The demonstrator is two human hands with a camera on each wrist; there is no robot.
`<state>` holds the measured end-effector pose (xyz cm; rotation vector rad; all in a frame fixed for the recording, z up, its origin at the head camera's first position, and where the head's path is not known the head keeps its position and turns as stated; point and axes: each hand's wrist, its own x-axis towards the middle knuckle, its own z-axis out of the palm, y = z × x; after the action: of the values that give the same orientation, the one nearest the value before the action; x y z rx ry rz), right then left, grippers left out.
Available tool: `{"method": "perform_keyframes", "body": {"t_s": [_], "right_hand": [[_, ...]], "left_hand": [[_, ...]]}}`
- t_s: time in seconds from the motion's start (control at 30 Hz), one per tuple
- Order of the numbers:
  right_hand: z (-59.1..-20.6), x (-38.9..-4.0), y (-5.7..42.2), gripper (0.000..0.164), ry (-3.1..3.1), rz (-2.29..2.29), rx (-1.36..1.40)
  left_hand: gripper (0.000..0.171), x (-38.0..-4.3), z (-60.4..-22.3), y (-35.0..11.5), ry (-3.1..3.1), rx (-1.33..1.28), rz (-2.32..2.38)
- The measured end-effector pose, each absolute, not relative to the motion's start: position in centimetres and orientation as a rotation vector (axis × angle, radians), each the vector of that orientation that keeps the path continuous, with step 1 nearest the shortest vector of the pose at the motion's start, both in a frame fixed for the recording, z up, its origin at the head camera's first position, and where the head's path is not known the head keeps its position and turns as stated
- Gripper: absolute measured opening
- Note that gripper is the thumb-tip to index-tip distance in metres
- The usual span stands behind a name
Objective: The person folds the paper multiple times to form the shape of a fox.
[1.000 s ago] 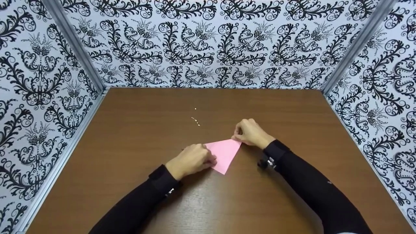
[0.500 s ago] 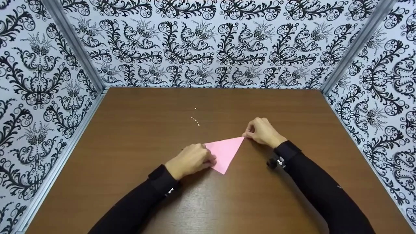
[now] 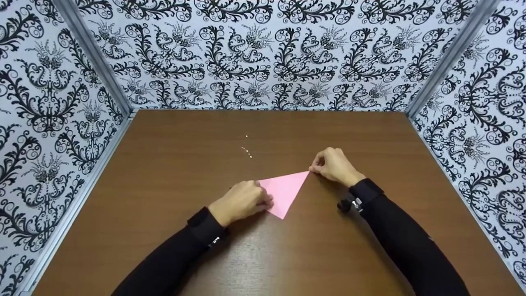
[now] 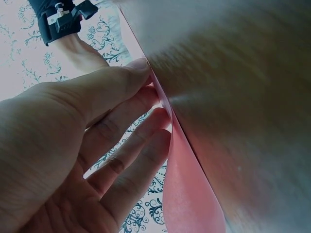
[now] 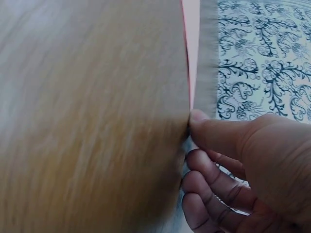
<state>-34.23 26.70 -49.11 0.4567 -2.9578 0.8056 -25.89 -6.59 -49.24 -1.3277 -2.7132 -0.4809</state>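
A pink sheet of paper [image 3: 284,192] lies near the middle of the table, its visible part a triangle. My left hand [image 3: 243,201] covers the left part of it, thumb and fingertips curled down onto the sheet and holding it. In the left wrist view, part of the pink paper [image 4: 192,199] bulges up beyond the fingers [image 4: 138,167]. The right hand [image 3: 336,165] pinches the paper's far right corner between thumb and index finger. Edge-on in the right wrist view, the paper [image 5: 192,46] shows a narrow gap between layers. What lies under my left palm is hidden in the head view.
The brown wooden table [image 3: 185,139] carries several tiny white specks [image 3: 248,152] beyond the paper. Walls with black scroll patterns [image 3: 254,53] enclose the back and both sides, joined by grey metal posts [image 3: 444,61].
My right hand has moved right and slightly away to the paper's corner, uncovering more of the sheet, and has slowed in the last half second. The left hand stays in place.
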Motion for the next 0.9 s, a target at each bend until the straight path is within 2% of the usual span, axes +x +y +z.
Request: {"method": "perform_keyframes", "body": {"t_s": [0.23,0.5,0.9], "right_hand": [[-47.4,-32.9,26.2,0.006,-2.832,0.818,0.434],[-45.7,-29.9,23.2,0.006,-2.73,0.862,0.633],[-48.4,-26.8,19.1,0.009,-2.714,0.713,1.034]], "left_hand": [[0.009,-25.8,-49.5,-6.6,-2.657,-1.309,-0.454],[0.012,-25.6,-49.4,-6.7,-2.659,-1.308,-0.412],[0.005,-25.4,-49.0,-6.5,-2.668,-1.342,-0.259]]}}
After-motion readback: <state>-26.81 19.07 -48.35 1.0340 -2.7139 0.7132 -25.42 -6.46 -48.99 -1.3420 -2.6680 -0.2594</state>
